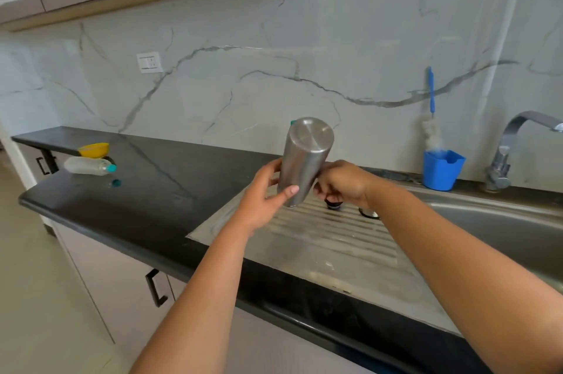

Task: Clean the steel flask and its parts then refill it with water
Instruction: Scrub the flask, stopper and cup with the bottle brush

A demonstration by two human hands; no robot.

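Here I have the steel flask (304, 163) lifted above the ribbed draining board (335, 239) of the sink (502, 221), tipped so its flat base faces up and toward me and its mouth points down and away. I judge that tilt is there to let any water run onto the board, not the dark worktop (146, 190). My left hand (265, 200) cups the lower body, thumb across the front and fingers round the far side, so it is closed on the flask. My right hand (341, 183) is curled in at the neck end; whether it pinches the flask's neck or the dark cap piece (333, 202) just below it I cannot tell, since the fingers hide the join. A dark ring (369, 214) lies on the board just beside that, probably one of the parts. The blue holder (443, 169) with its bottle brush (431, 117) stands by the tap (511, 145), within reach for scrubbing the inside. A plastic bottle (88, 165) and a yellow bowl (93, 149) lie well apart on the left.
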